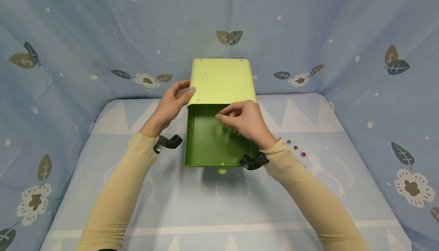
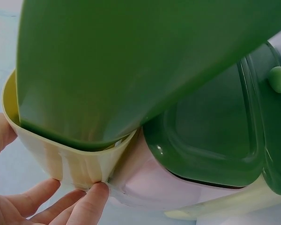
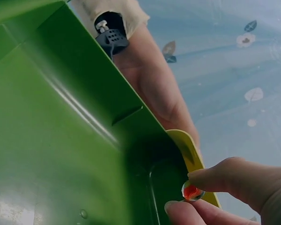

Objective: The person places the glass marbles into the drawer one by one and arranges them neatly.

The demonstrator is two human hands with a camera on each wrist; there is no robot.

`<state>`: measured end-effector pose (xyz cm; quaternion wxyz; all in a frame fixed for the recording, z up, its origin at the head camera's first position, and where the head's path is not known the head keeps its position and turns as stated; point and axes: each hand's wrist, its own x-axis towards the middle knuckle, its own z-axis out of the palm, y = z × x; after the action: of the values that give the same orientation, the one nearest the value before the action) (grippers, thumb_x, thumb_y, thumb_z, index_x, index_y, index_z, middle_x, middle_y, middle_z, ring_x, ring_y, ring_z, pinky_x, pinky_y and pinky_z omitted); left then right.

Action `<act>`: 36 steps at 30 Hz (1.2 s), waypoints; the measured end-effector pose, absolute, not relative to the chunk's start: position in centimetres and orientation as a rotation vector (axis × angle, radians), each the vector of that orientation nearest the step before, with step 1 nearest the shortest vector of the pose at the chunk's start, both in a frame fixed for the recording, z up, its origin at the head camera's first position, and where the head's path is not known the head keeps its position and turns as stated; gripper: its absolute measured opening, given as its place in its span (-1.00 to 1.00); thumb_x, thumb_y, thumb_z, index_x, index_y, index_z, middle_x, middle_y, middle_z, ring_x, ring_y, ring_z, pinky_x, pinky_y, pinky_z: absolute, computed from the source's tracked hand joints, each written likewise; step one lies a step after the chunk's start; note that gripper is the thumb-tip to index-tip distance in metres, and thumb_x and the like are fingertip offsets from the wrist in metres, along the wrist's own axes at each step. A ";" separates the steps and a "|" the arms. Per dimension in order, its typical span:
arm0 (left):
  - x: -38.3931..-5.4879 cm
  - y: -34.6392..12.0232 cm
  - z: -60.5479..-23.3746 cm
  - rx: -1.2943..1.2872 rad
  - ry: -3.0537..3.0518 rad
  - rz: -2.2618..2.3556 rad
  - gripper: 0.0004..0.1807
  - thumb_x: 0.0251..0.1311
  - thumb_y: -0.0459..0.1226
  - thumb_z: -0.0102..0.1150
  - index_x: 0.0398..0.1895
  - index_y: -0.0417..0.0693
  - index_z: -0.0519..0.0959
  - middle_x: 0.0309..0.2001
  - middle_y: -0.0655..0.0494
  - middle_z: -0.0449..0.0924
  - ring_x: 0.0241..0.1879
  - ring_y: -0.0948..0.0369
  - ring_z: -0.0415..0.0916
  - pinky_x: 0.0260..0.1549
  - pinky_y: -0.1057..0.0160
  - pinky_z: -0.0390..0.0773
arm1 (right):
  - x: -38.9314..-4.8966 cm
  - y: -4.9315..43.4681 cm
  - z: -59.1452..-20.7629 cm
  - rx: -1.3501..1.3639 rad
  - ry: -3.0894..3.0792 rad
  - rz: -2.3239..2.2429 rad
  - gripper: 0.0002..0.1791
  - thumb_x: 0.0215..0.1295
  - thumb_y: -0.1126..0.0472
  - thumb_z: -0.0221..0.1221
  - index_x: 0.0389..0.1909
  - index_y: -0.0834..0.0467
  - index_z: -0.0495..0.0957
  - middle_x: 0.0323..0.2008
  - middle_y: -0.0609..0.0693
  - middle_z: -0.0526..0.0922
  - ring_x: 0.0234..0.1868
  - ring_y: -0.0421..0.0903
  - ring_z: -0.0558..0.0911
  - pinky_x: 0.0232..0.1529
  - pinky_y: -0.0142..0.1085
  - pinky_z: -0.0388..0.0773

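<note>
A small drawer cabinet with a yellow-green top (image 1: 223,79) stands at the back of the table, its top green drawer (image 1: 202,140) pulled out toward me. My left hand (image 1: 173,104) holds the cabinet's left side, thumb by the top edge and fingers against the side wall. Over the drawer, near the cabinet's opening, my right hand (image 1: 245,119) pinches a glass marble (image 3: 193,191) with orange inside between thumb and fingertips. A tiny round spot (image 3: 83,213) shows on the drawer floor; I cannot tell whether it is loose.
Several small round pieces, one of them red (image 1: 303,154), lie on the table right of the drawer, partly beside my right sleeve. Below the open drawer, the left wrist view shows a green drawer front (image 2: 210,136) with a pink casing. Patterned cloth (image 1: 291,26) hangs around the table.
</note>
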<state>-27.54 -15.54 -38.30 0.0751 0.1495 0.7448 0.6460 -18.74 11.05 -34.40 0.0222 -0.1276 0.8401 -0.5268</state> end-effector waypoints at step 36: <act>-27.6 -15.7 -38.4 0.453 2.198 1.959 -0.27 0.68 -0.04 0.17 0.70 -0.14 0.22 0.65 -0.07 0.26 0.60 0.03 0.30 0.53 -0.05 0.40 | -20.2 10.4 -34.8 -0.428 2.665 -1.242 -0.86 0.45 0.18 0.48 -0.19 0.19 0.87 -0.54 0.07 0.75 -0.60 0.10 0.68 -0.57 -0.23 0.62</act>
<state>-27.59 -15.70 -38.41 0.0812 0.1516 0.7353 0.6555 -20.24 10.37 -34.79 0.0850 -0.1434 0.8937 -0.4165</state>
